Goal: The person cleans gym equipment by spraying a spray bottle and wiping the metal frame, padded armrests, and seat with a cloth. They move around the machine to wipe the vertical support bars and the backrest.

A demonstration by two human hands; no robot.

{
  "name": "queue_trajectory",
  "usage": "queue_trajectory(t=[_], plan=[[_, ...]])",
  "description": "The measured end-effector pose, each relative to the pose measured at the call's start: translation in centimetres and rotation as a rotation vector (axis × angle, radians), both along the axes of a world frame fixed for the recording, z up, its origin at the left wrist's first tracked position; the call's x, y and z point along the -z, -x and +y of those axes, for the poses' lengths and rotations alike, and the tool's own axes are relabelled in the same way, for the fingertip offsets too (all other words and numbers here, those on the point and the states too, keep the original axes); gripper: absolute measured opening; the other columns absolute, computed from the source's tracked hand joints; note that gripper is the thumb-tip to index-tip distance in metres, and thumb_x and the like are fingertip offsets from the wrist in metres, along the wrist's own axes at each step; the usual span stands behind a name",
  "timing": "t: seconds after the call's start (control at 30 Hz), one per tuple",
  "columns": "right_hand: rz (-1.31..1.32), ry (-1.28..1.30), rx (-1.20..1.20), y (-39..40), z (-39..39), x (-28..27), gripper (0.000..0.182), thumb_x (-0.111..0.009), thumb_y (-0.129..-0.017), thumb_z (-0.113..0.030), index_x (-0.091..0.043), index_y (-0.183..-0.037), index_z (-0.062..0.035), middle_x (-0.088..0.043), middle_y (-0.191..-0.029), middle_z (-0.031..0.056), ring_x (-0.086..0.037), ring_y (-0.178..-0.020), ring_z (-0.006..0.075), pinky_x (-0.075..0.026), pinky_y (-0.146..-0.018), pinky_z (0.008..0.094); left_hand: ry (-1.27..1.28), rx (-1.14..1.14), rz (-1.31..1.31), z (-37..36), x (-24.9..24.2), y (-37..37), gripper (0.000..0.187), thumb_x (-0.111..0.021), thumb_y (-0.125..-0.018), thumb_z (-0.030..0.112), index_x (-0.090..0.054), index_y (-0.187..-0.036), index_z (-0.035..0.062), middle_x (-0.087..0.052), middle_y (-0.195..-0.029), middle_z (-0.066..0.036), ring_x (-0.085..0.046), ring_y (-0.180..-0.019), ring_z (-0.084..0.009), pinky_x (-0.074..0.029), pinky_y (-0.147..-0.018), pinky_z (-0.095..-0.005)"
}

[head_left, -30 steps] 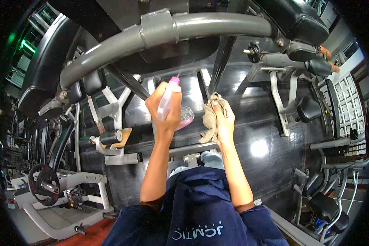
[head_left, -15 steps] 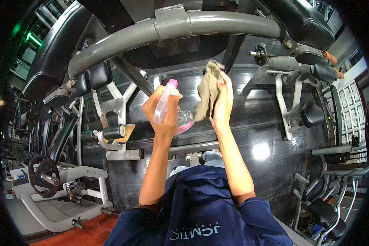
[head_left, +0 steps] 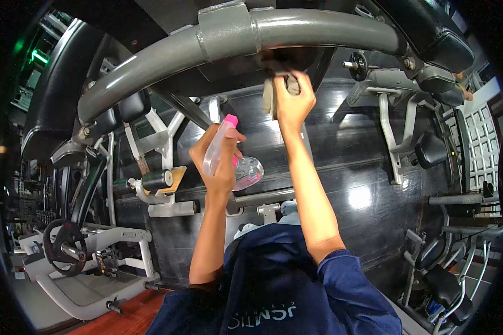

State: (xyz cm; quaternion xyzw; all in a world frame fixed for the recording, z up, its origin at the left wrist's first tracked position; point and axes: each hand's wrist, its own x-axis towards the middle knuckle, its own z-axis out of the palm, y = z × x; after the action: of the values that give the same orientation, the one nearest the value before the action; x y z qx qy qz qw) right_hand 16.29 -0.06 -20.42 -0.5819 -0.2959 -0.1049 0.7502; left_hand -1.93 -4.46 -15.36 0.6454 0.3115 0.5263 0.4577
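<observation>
A clear spray bottle (head_left: 248, 174) with a pink nozzle is in my left hand (head_left: 218, 156), fingers wrapped round its neck and trigger. The bottle tilts, its rounded base pointing to the right. My right hand (head_left: 295, 106) is closed on an olive-brown cloth (head_left: 270, 99), which hangs down on the left side of the fingers. Cloth and fingertips are up at the lower edge of a black panel (head_left: 229, 75), under a thick curved grey bar (head_left: 324, 30) of a gym machine. Part of the cloth is blurred and hidden behind my fingers.
Black padded cushions (head_left: 56, 106) flank the bar on both sides. Other gym machines stand around, including a grey frame with a weight plate (head_left: 64, 247) at lower left and a white-framed bench (head_left: 388, 134) on the right. Dark glossy flooring (head_left: 341, 223) lies below.
My right hand has moved up with the cloth, turning its back toward me and reaching the black panel. My left hand with the spray bottle has shifted slightly left and down.
</observation>
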Motion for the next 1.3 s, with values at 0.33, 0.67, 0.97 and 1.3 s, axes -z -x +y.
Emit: queue_trajectory(t=[0.33, 0.67, 0.97, 1.3], plan=[[-0.056, -0.185, 0.103, -1.8, -0.3, -5.1, 0.021, -0.075, -0.072, -0.004, -0.07, -0.092, 0.0005, -0.069, -0.086, 0.0099, -0.066, -0.077, 0.0209, -0.05, -0.073, 0.032, 0.0, 0.071, 0.025, 1.7, -0.5, -0.6, 0.042, -0.061, -0.094, 0.034, -0.066, -0.078, -0.0044, -0.067, -0.073, -0.01, -0.056, -0.051, -0.0114, -0.039, -0.047, -0.0253], [0.204, -0.11, 0.017, -2.5, -0.4, -0.1, 0.028, -0.073, -0.076, -0.006, -0.069, -0.102, 0.0035, -0.071, -0.093, 0.01, -0.066, -0.087, 0.0158, -0.05, -0.084, 0.03, 0.017, 0.074, 0.057, 2.4, -0.6, -1.0, 0.044, -0.059, -0.095, 0.036, -0.066, -0.079, -0.0052, -0.067, -0.074, -0.012, -0.056, -0.05, -0.0125, -0.04, -0.047, -0.0259], [0.054, -0.195, 0.08, -3.1, -0.2, -2.3, 0.026, -0.073, -0.076, -0.006, -0.067, -0.1, 0.0039, -0.07, -0.09, 0.0114, -0.066, -0.085, 0.0171, -0.05, -0.08, 0.0315, -0.005, 0.077, 0.035, 3.1, -0.5, -1.0, 0.043, -0.058, -0.095, 0.034, -0.065, -0.079, -0.0052, -0.067, -0.073, -0.012, -0.056, -0.051, -0.0129, -0.04, -0.048, -0.0256], [0.181, -0.13, 0.056, -2.7, -0.4, -0.9, 0.025, -0.072, -0.081, -0.009, -0.068, -0.103, 0.0021, -0.072, -0.094, 0.0094, -0.067, -0.088, 0.0173, -0.05, -0.083, 0.0307, -0.009, 0.088, 0.044, 3.6, -0.4, -0.7, 0.044, -0.057, -0.096, 0.035, -0.064, -0.079, -0.0056, -0.067, -0.074, -0.014, -0.056, -0.05, -0.0134, -0.04, -0.047, -0.0261]])
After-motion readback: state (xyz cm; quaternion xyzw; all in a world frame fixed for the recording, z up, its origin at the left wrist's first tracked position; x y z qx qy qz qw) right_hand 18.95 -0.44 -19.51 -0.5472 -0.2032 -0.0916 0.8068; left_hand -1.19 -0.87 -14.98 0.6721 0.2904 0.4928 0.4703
